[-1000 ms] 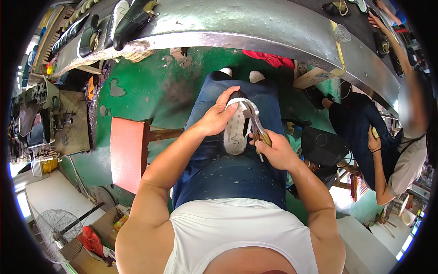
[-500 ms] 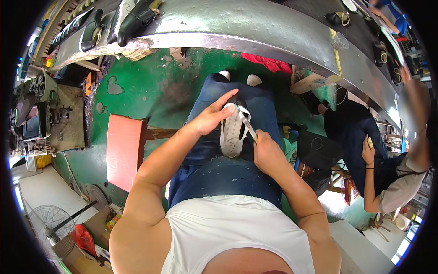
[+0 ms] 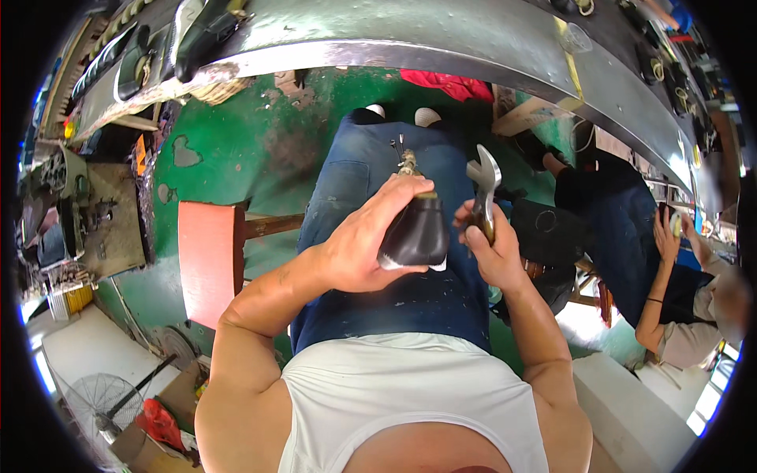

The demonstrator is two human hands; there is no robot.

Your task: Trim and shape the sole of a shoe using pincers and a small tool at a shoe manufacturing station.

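Note:
My left hand (image 3: pixel 364 240) is wrapped round the side of a black leather shoe upper (image 3: pixel 418 235) on a last, held over my lap. Its toe end points toward me, with a whitish edge showing underneath. At its far end, a metal piece with dark prongs (image 3: pixel 406 162) sticks out. To the right, and apart from the shoe, my right hand (image 3: pixel 497 244) grips a pair of metal pincers (image 3: pixel 487 177) by the handles, the curved head pointing up and away from me. The handle ends are hidden in my palm.
A metal-edged bench (image 3: pixel 378 51) crosses ahead, bearing black shoes (image 3: pixel 206 35) at left. An orange-red padded seat (image 3: pixel 211 262) stands at left, near a machine (image 3: pixel 59 189) and a fan (image 3: pixel 98 398). At right sits a co-worker (image 3: pixel 670 292). Red cloth (image 3: pixel 448 83) lies under the bench.
The shoe has turned over, from its pale underside showing to its black upper showing. The pincers have come away from the shoe's edge and lifted to the right.

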